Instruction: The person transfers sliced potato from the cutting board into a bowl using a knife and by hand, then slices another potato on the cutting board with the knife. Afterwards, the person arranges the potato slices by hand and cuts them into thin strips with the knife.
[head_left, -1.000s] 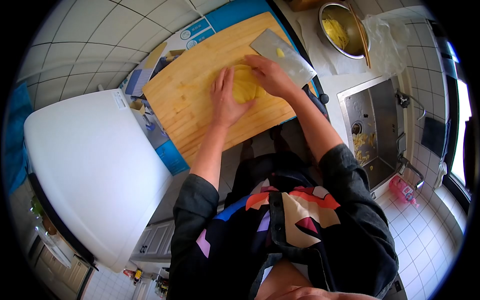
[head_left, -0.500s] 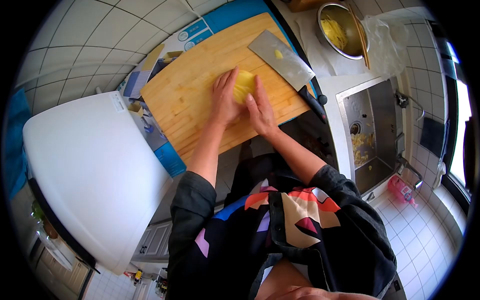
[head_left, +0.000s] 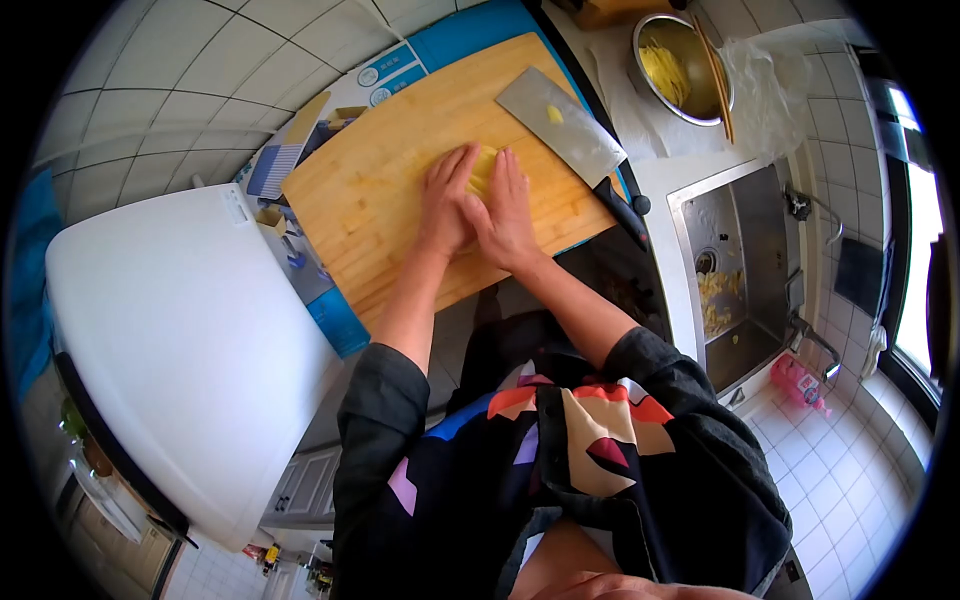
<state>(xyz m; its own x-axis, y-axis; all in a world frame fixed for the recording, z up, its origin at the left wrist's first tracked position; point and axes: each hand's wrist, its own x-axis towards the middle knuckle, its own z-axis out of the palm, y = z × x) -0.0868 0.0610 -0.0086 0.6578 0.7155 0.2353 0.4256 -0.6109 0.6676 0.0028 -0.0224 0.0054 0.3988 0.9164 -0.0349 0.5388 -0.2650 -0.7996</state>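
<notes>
A stack of yellow potato slices [head_left: 483,172] lies on the wooden cutting board [head_left: 360,215], mostly covered by my hands. My left hand [head_left: 448,207] presses on its left side with straight fingers. From the right, my right hand [head_left: 503,215] cups the slices, its thumb touching my left hand. Between them the slices are squeezed together. To the right on the board rests a cleaver [head_left: 558,115], its black handle reaching past the board's edge; a small yellow piece sticks to the blade.
Behind the cleaver stands a metal bowl [head_left: 640,75] of yellow shreds, with chopsticks [head_left: 715,80] across its rim. A sink [head_left: 755,230] with peelings is on the right, a pink bottle [head_left: 797,380] beside it. A large white appliance [head_left: 180,340] fills the left.
My right hand has moved left, closing in on my left hand. Less of the potato slices shows between them now. The cleaver lies still on the board.
</notes>
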